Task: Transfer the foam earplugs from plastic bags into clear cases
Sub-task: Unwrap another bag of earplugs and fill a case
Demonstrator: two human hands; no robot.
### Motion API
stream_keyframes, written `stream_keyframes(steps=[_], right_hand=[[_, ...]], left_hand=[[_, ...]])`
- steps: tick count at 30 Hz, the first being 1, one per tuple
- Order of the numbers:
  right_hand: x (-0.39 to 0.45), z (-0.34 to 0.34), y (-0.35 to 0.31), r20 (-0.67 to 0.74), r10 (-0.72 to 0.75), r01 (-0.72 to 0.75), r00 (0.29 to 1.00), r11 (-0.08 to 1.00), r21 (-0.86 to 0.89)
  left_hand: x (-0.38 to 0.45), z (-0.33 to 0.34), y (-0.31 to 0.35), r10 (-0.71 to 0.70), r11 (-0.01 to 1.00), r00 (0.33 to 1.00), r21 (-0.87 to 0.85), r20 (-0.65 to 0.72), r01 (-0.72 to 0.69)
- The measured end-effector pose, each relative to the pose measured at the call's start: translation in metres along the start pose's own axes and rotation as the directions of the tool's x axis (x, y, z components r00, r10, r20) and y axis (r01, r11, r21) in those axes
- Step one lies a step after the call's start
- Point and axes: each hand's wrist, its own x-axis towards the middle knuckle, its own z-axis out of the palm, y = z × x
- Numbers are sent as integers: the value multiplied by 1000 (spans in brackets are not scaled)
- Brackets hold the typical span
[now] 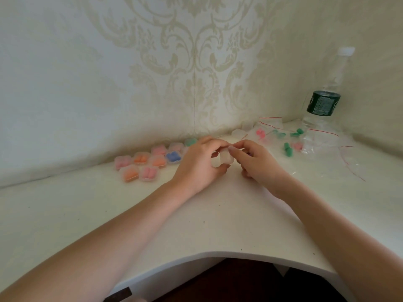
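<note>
Both hands meet over the middle of the white table (87, 214), near the wall corner. The left hand (197, 163) curls its fingers and thumb around a small clear case (222, 160), holding it just above the tabletop. The right hand (257, 161) has its fingers bent, with the thumb and forefinger pinching at the top edge of the same case; whether the case is open or closed cannot be told.

To the left of the hands, close to the wall, lies a cluster of filled cases (148, 163) showing pink, orange, blue and green earplugs inside. To the right lie several plastic bags (314, 144) with red seal strips, with loose green earplugs (289, 148) and pink earplugs (260, 133) among them. A clear water bottle (323, 99) with a dark green label stands behind the bags.
</note>
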Motion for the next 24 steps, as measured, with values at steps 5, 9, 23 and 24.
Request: stream_keyframes(steps=[5, 9, 23, 24], right_hand=[[-3, 1, -2, 15, -87, 88, 996, 959, -271], [-5, -2, -4, 47, -91, 102, 995, 930, -354], [2, -8, 2, -31, -42, 32, 999, 967, -252], [3, -8, 3, -60, -55, 37, 997, 964, -263]], left_hand=[[-2, -1, 2, -75, 997, 997, -10, 25, 75], [-4, -3, 6, -91, 993, 991, 78, 96, 83], [-2, -6, 10, -325, 896, 941, -287, 95, 339], [-1, -6, 10, -355, 862, 930, -352, 97, 366]])
